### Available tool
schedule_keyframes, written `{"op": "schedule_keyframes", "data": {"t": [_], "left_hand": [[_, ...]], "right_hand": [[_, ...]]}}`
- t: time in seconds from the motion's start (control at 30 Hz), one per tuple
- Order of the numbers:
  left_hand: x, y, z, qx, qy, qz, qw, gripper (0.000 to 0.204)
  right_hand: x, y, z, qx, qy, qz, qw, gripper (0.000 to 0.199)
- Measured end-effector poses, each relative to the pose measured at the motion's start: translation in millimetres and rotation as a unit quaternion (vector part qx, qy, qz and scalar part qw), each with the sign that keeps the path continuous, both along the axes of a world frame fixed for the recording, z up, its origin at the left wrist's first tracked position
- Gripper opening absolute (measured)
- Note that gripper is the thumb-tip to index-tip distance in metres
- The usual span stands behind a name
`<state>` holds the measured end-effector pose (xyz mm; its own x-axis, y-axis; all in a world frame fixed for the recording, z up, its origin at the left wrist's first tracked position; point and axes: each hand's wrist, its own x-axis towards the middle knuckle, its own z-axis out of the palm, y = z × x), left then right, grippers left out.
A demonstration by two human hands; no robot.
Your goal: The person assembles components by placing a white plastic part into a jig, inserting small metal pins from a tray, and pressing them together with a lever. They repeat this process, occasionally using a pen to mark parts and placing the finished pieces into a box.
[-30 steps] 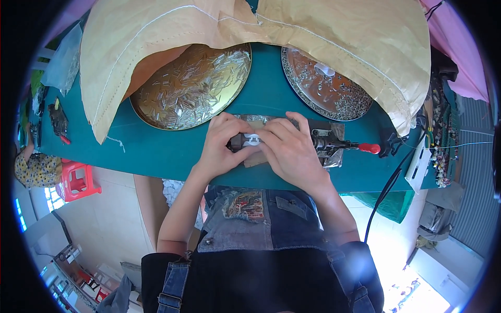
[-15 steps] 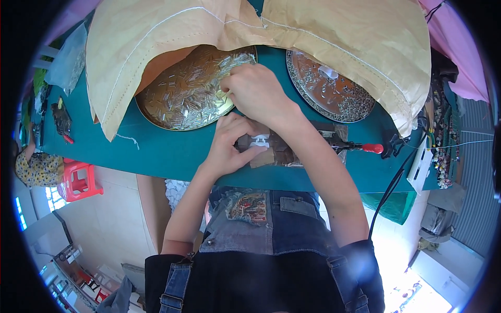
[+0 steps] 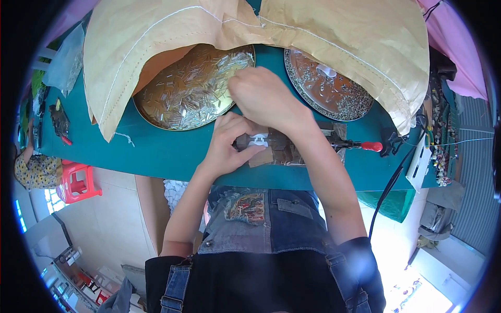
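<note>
My left hand (image 3: 228, 142) rests on the green table (image 3: 156, 151), its fingers pinching a small white clip-like part (image 3: 258, 140) that lies on a brown pad (image 3: 284, 148). My right hand (image 3: 261, 96) reaches forward over the near rim of a round metal tray (image 3: 156, 104) filled with thin shiny metal pins, its fingers curled down at the pins; what they hold is hidden. A second round tray (image 3: 323, 88) of small dark parts sits to the right.
A large tan woven sack (image 3: 323, 31) drapes over the back of both trays. A red-handled tool (image 3: 362, 145) and a black cable (image 3: 389, 182) lie at right. A red plastic stool (image 3: 75, 180) stands on the floor at left.
My right hand has left the white part and moved forward and left to the tray of pins. My left hand has stayed on the part.
</note>
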<state>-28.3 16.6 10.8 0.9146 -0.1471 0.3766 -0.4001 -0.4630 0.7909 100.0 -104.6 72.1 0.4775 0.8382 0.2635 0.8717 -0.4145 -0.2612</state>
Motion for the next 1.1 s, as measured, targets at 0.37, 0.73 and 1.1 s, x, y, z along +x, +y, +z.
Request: {"op": "schedule_keyframes", "data": {"t": [0.37,0.73,1.1], "left_hand": [[0,1,3,0.012,0.021,0.001,1.0,0.031],[0,0,3,0.014,0.028,0.003,0.999,0.032],[0,1,2,0.005,0.02,0.0,1.0,0.033]], "right_hand": [[-75,-75,30,0.044,0.074,-0.082,0.993,0.008],[-65,-83,40,0.107,0.095,-0.14,0.98,0.011],[-61,-130,34,0.164,0.026,-0.227,0.96,0.012]]}}
